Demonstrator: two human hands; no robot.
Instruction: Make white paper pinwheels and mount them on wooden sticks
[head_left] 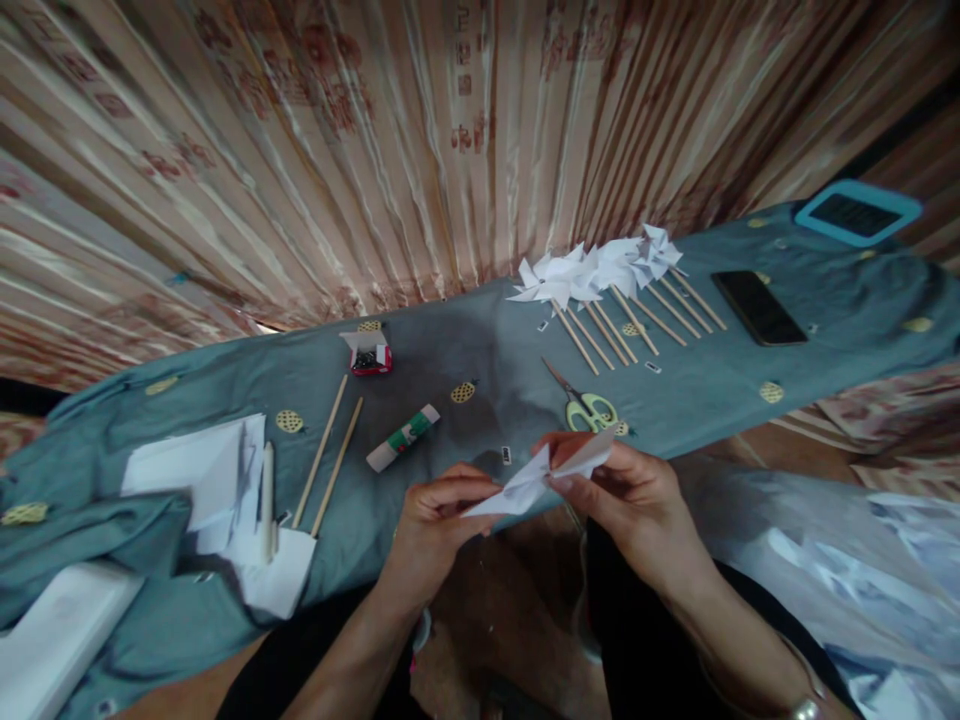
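Between my two hands, over the near edge of the table, is a white paper pinwheel head (525,483) with folded blades. My left hand (442,510) pinches its left blade between thumb and fingers. With thumb and fingers near its centre and right blade, my right hand (626,500) grips it too. Just beyond the right hand lie scissors (590,408) with green handles. A glue stick (403,438) with a green band rests past the left hand. Several finished paper pinwheels (555,278) on wooden sticks lie in a row at the back.
Left of the glue stick are two wooden sticks (337,465) and a small red box (371,355) of dark pins. Paper sheets (217,480) with a white candle-like stick (268,505) lie farther left. At right are a phone (759,307) and a blue-framed device (859,213). A curtain (420,150) hangs behind.
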